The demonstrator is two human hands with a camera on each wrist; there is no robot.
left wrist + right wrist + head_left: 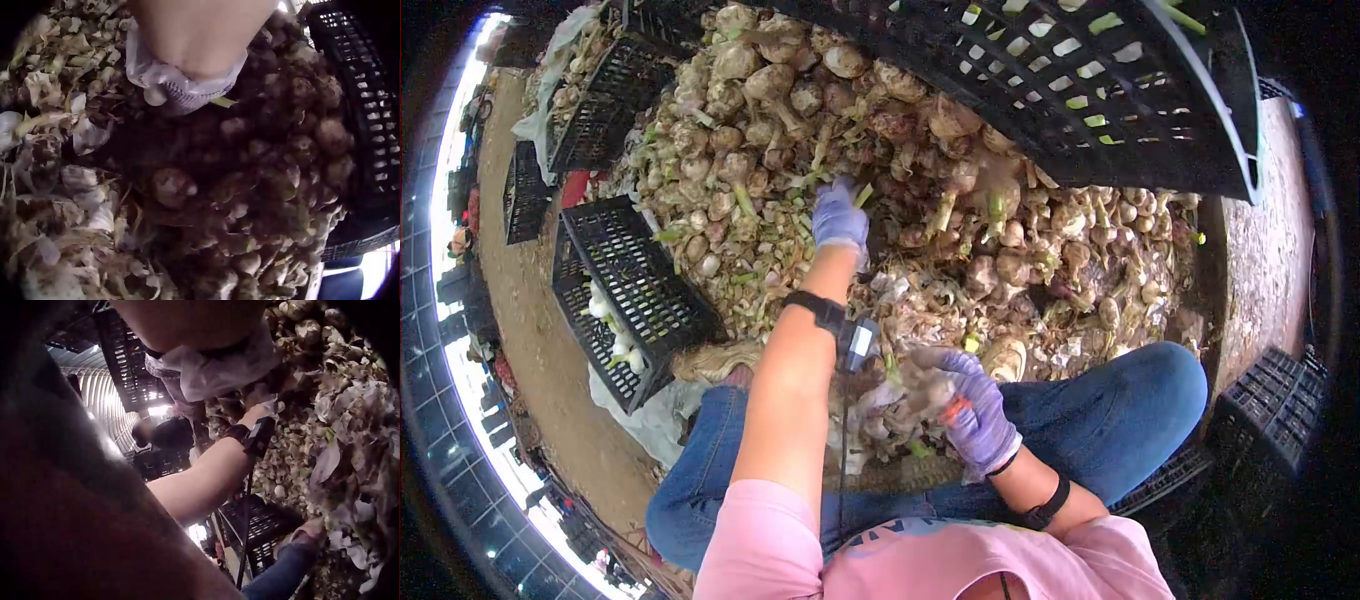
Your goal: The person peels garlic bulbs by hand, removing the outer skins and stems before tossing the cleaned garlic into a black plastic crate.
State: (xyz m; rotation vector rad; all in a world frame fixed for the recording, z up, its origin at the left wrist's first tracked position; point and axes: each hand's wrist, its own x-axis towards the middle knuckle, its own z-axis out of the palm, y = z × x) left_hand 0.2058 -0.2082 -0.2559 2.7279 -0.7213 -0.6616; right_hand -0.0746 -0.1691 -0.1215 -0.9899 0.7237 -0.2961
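Observation:
In the head view my left hand (pixel 840 215), in a thin purple glove, reaches into a big heap of garlic bulbs (pixel 770 85) with cut green stems. A piece of green stem (pixel 863 195) shows beside its fingers. The left wrist view has this hand's fingers hidden behind the wrist and glove cuff (pixel 187 90); I cannot tell whether they grip a bulb. My gloved right hand (pixel 985 415) is over my lap with curled fingers, holding a small orange-red object (pixel 956 408). Blurred pale husks and stems (pixel 890 405) lie beside this hand.
A black plastic crate (pixel 635 285) at the left holds white bulbs. Another large crate (pixel 1100 100) tilts over the heap at the upper right. Loose skins (pixel 915 300) and stem trimmings (pixel 770 270) lie before my crossed legs. A wooden board (pixel 1265 270) edges the right side.

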